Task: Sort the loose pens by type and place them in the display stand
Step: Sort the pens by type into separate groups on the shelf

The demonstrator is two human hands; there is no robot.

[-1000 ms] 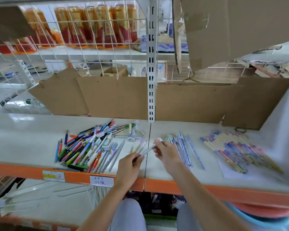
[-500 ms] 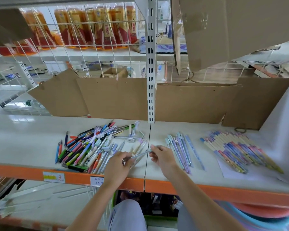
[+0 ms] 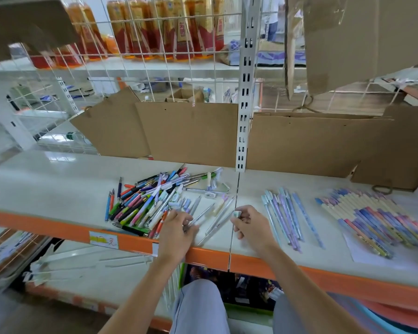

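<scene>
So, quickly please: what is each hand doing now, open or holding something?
Left hand: fingers pinch a pale pen.
Right hand: pinches a small pale cap.

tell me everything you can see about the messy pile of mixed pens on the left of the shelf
The mixed pen pile is a loose heap of plastic-looking pens in many colours: blue, green, red, orange, pink, purple, white and black. They lie flat and crisscrossed at many angles on the pale shelf, reaching close to its orange front edge. Several have caps or clips; some pale ones spill out toward the right. The left hand rests at the pile's right edge, its fingers curled on pale pens there. Finer details are too small to tell.
</scene>
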